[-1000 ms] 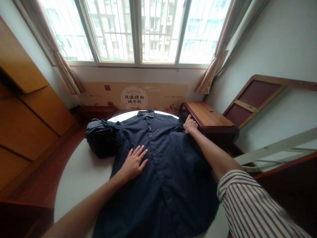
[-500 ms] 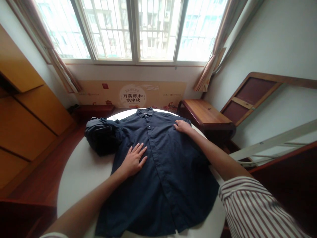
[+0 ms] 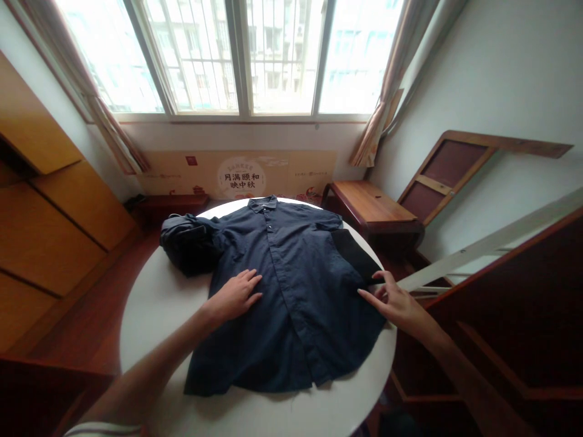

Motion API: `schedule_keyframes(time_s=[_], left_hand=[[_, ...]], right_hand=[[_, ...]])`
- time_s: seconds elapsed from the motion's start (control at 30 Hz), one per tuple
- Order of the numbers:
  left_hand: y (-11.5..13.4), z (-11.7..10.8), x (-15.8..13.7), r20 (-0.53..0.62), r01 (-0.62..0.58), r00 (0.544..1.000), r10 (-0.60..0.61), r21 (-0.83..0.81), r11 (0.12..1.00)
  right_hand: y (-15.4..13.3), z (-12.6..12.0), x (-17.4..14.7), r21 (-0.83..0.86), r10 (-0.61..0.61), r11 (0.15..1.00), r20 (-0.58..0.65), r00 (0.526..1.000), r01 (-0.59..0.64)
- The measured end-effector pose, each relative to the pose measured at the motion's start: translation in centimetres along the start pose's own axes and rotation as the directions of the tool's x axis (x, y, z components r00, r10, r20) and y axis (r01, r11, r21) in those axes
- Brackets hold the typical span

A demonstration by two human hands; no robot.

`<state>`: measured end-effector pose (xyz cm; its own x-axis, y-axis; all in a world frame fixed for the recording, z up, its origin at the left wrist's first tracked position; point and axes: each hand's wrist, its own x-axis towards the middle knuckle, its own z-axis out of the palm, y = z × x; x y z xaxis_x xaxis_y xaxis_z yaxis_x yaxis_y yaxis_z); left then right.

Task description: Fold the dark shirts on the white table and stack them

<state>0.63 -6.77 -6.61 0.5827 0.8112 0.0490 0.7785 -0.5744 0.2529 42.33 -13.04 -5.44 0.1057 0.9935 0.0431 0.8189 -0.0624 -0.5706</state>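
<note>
A dark navy button-up shirt [image 3: 277, 303] with short sleeves lies front up on the round white table [image 3: 150, 303], its collar at the far side. My left hand [image 3: 237, 295] rests flat on the shirt's left front, fingers stretched out. At the shirt's right edge is my right hand [image 3: 394, 303], thumb and forefinger apart, by the corner of a flat black piece [image 3: 353, 252] that sticks out from beneath the shirt. Whether the fingertips touch the cloth is hard to tell. A bundled dark garment [image 3: 189, 243] sits beside the left sleeve.
A low wooden side table [image 3: 371, 203] stands beyond the table at the right. Dark wooden furniture [image 3: 514, 315] is close on my right side. Orange cabinets [image 3: 68, 212] line the left wall, and a barred window [image 3: 241, 60] is ahead.
My right hand has moved from the shirt's upper right chest down to its lower right edge. The flat black piece now shows there. My left hand stays on the shirt.
</note>
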Motion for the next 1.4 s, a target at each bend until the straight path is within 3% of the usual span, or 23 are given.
schedule_keyframes(time_s=[0.1, 0.23, 0.33, 0.5, 0.63, 0.8, 0.87, 0.97, 1.07, 1.13, 1.2, 1.27, 1.33, 1.4], left_hand=[[2.6, -2.0, -4.1, -0.004, -0.08, 0.997, 0.08, -0.082, 0.993], [4.8, -1.9, -10.7, 0.026, -0.194, 0.98, 0.199, -0.114, 0.974], [4.1, 0.3, -15.0, -0.045, -0.199, 0.979, 0.197, -0.023, 0.98], [1.6, 3.0, -19.4, -0.306, -0.164, 0.933, 0.187, 0.101, 0.981], [1.8, 2.7, -19.9, -0.392, -0.088, 0.912, 0.117, 0.091, 0.992], [2.1, 2.0, -18.8, -0.404, -0.12, 0.901, 0.159, 0.122, 0.985], [2.1, 1.6, -18.6, -0.401, -0.15, 0.893, 0.204, 0.163, 0.975], [2.1, 0.7, -18.8, -0.405, -0.188, 0.877, 0.258, 0.205, 0.961], [2.2, -0.5, -19.5, -0.394, -0.213, 0.875, 0.282, 0.21, 0.954], [2.0, -0.9, -20.1, -0.384, -0.221, 0.877, 0.289, 0.212, 0.952], [1.6, -0.8, -20.7, -0.374, -0.227, 0.878, 0.299, 0.224, 0.948], [1.2, -0.3, -21.1, -0.347, -0.23, 0.888, 0.301, 0.232, 0.945], [0.9, 0.5, -21.5, -0.309, -0.229, 0.905, 0.291, 0.222, 0.948], [0.9, 1.1, -21.8, -0.283, -0.228, 0.916, 0.285, 0.216, 0.949]], right_hand=[[0.9, 0.4, -3.1, 0.188, 0.03, 0.981, 0.067, 0.997, -0.042], [0.9, 0.4, -5.5, 0.406, -0.103, 0.914, 0.173, 0.98, 0.024], [1.4, 0.4, -6.1, 0.39, -0.143, 0.917, 0.117, 0.983, 0.087], [3.4, 0.7, -5.7, 0.165, -0.26, 0.95, -0.053, 0.964, 0.265], [4.1, 1.5, -5.1, 0.094, -0.352, 0.93, -0.047, 0.935, 0.355], [3.3, 2.0, -4.9, 0.155, -0.32, 0.926, -0.156, 0.935, 0.343], [2.4, 1.4, -5.4, 0.246, -0.254, 0.922, -0.2, 0.946, 0.3], [1.2, 0.1, -6.4, 0.435, -0.06, 0.886, -0.24, 0.969, 0.162], [1.1, -1.2, -7.3, 0.638, 0.129, 0.77, -0.174, 0.976, 0.012], [1.5, -1.7, -7.6, 0.709, 0.185, 0.704, -0.109, 0.977, -0.054], [2.2, -2.1, -7.8, 0.687, 0.154, 0.721, -0.028, 0.988, -0.093], [2.8, -2.2, -8.0, 0.572, 0.034, 0.818, 0.048, 0.998, -0.055], [3.4, -2.0, -8.2, 0.394, -0.125, 0.915, 0.082, 0.989, 0.083], [3.6, -1.4, -8.5, 0.205, -0.266, 0.945, 0.033, 0.963, 0.254]])
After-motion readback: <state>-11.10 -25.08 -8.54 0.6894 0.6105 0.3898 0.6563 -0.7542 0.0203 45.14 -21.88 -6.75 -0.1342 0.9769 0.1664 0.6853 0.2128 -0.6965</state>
